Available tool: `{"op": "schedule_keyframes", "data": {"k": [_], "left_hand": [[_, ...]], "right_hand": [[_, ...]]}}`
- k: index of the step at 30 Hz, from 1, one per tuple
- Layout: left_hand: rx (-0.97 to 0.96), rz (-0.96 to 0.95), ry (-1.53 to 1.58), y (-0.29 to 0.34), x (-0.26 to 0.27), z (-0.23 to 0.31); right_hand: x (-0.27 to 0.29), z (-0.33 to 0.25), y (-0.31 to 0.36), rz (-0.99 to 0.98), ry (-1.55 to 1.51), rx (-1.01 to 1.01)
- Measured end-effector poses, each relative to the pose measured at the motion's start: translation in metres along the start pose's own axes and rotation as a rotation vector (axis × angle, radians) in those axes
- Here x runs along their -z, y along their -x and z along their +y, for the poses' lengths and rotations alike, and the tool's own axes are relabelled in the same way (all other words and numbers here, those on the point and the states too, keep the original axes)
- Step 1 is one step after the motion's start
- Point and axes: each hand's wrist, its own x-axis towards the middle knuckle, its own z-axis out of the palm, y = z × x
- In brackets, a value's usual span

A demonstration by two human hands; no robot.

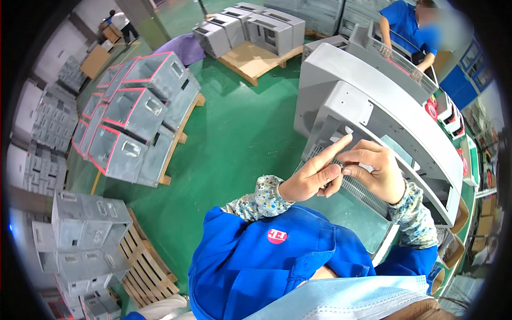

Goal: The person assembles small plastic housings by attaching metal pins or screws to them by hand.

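My left hand is in front of my chest, index finger stretched out and the thumb and other fingers curled in. A small white piece shows at that index fingertip; whether it sticks to the finger I cannot tell. My right hand meets it, thumb and fingers pinched together beside the left thumb. What the pinch holds is too small and too covered to name. Both hands are above a large grey curved metal housing, close to its inner bracket and a slotted grille.
Grey metal boxes with red-edged openings stand on a pallet at left; more grey boxes are near a wooden pallet. Grey units sit on a pallet ahead. At far right a co-worker in blue handles a wire-mesh part.
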Motion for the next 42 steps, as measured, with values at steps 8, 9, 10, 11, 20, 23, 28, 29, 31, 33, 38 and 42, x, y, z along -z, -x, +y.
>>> {"op": "schedule_keyframes", "data": {"k": [8,9,10,11,20,23,28,29,31,33,38,42], "left_hand": [[0.201,-0.210,0.156,0.000,0.042,0.009],[0.205,-0.180,0.153,0.000,0.043,0.011],[0.215,-0.197,0.165,0.000,0.048,0.010],[0.242,-0.114,0.204,-0.001,0.056,0.009],[0.341,0.615,0.487,0.011,0.130,-0.033],[0.304,0.545,0.464,0.011,0.132,-0.023],[0.306,0.445,0.386,-0.006,0.129,-0.006],[0.273,0.423,0.356,-0.010,0.125,-0.003],[0.266,0.409,0.354,-0.020,0.118,0.006],[0.244,0.344,0.327,-0.029,0.114,0.014],[0.202,0.236,0.229,-0.053,0.101,0.035],[0.262,0.117,0.151,-0.068,0.092,0.048]], "right_hand": [[-0.030,-0.004,-0.018,0.141,-0.315,-0.110],[-0.032,-0.003,-0.020,0.152,-0.328,-0.147],[-0.031,-0.003,-0.022,0.164,-0.323,-0.167],[-0.030,-0.002,-0.025,0.193,-0.203,-0.183],[0.010,0.023,-0.045,0.596,0.315,-0.242],[0.011,0.038,-0.045,0.623,0.339,-0.308],[0.007,0.035,-0.057,0.431,0.409,-0.282],[0.004,0.041,-0.058,0.411,0.440,-0.240],[0.005,0.043,-0.059,0.410,0.498,-0.209],[0.006,0.043,-0.061,0.407,0.554,-0.177],[0.008,0.044,-0.062,0.313,0.544,-0.161],[0.010,0.046,-0.065,0.243,0.575,-0.242]]}}
